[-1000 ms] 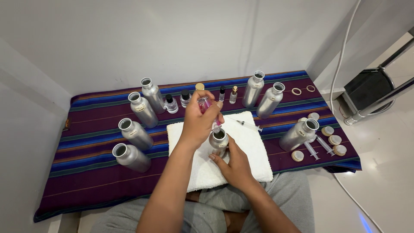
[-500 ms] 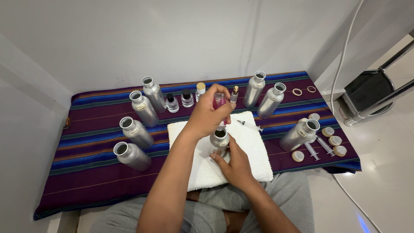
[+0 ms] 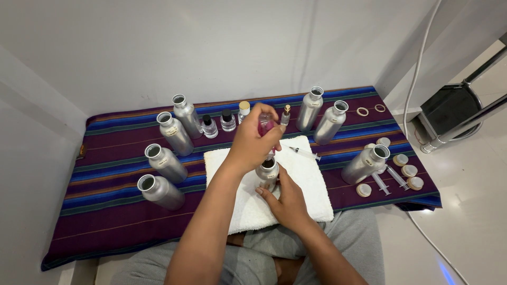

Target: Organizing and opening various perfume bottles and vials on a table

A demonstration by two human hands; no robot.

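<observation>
Your left hand [image 3: 253, 141] pinches a small pink glass bottle [image 3: 265, 125] just above the open aluminium bottle [image 3: 267, 174] that your right hand [image 3: 285, 203] grips upright on the white towel [image 3: 306, 190].

From my feed this reads as a corner of a home turned into a small decanting station, not a proper lab. I see plain white walls [image 3: 264, 47] meeting at twelve o'clock, a glossy tiled floor [image 3: 465, 221] at four o'clock, and a low worktop draped in a striped purple cloth [image 3: 105, 211]. A white towel [image 3: 296, 179] lies at its centre. Open aluminium bottles [image 3: 169, 132] stand at ten and one o'clock, small glass vials [image 3: 228, 120] at twelve, syringes [image 3: 393, 177] and loose caps [image 3: 406, 170] at three. The person sits cross-legged in grey trousers [image 3: 348, 237].
</observation>
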